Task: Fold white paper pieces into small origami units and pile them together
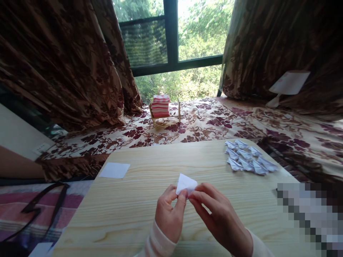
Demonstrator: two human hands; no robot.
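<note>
Above the middle of the wooden table [128,210], both hands hold one small piece of folded white paper [185,183]. My left hand [170,212] pinches its lower left part, the thumb pressed on the front face. At the right corner of the paper, my right hand [218,214] grips with thumb and fingertips together. The paper has a pointed top; its lower edge is partly covered by the fingers. Several folded white paper pieces [245,159] with pointed ends sit in rows at the table's far right. A flat white sheet [114,170] lies at the far left.
A pixelated patch [308,210] covers something by the right table edge. Beyond the table, a small rack [179,110] with folded red-and-white cloths [160,106] stands on a floral cover [209,117]. A white lamp [289,82] is at the right. Dark straps [57,203] lie left.
</note>
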